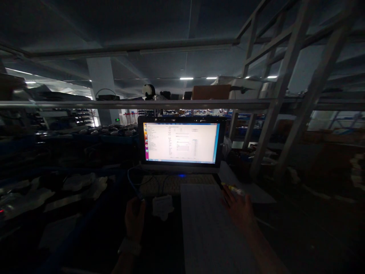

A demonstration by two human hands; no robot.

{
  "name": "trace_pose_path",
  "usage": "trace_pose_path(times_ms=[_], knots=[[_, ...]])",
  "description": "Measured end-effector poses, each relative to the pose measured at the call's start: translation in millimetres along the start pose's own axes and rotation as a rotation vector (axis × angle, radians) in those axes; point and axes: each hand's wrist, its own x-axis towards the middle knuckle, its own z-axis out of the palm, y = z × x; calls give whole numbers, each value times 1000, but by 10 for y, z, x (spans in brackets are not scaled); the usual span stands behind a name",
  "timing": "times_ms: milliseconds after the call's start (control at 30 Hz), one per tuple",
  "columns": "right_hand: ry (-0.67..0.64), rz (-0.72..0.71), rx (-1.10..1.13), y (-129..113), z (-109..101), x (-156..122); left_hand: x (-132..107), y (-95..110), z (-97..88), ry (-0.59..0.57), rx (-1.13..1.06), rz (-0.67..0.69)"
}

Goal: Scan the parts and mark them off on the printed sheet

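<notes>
Where the light comes from: a lit monitor (181, 142) at the far middle of the bench, showing a pale window with small text too fine to read; all else is very dim
Left hand: the left hand (134, 219) lies near and left of centre, back towards the camera; its fingers are curled in around the near end of a blue cable (132, 182); the grip itself is lost in shadow
Blue cable: loops from the fist up and leftwards, then far towards the foot of the monitor
Left wrist: a pale wristband (129, 246) sits on it
Right hand: the right hand (238, 209) is near and right of centre, over the right edge of a grey mat (205, 224); its fingers are pinched on a yellow marker (232, 189)
Yellow marker: juts left and far from the fingertips, just near of the monitor's right corner
Between the hands: a crumpled white cloth (162, 206) lies just right of the left hand, apart from it
Keyboard: a keyboard (171, 183) lies between the cloth and the monitor
Left of bench: pale bags (82, 182) lie in a heap
Overhead: a cardboard box (211, 92) rests on a rail above the monitor; a slanted metal frame (273, 110) rises at right
</notes>
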Motion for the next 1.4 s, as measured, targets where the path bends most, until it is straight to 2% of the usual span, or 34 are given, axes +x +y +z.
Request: trace_pose_path(times_ms=[100,300,500,867,1000,1167,1400], knots=[[13,-21,-44,20,11,-4,3,-22,5,12,-13,18],[-133,-28,-67,47,-37,4,13,-20,5,10,-4,6],[-45,-46,-87,33,90,-66,-1,-2,4,9,1,-16],[-71,-25,-72,30,110,-90,13,-67,3,14,19,58],[-84,-18,-31,28,137,-99,7,-59,1,-1,16,35],[-20,11,-45,-10,214,-153,-5,-26,20,32,4,11],[-74,26,-25,-15,214,-156,-10,-5,14,28,-4,13]])
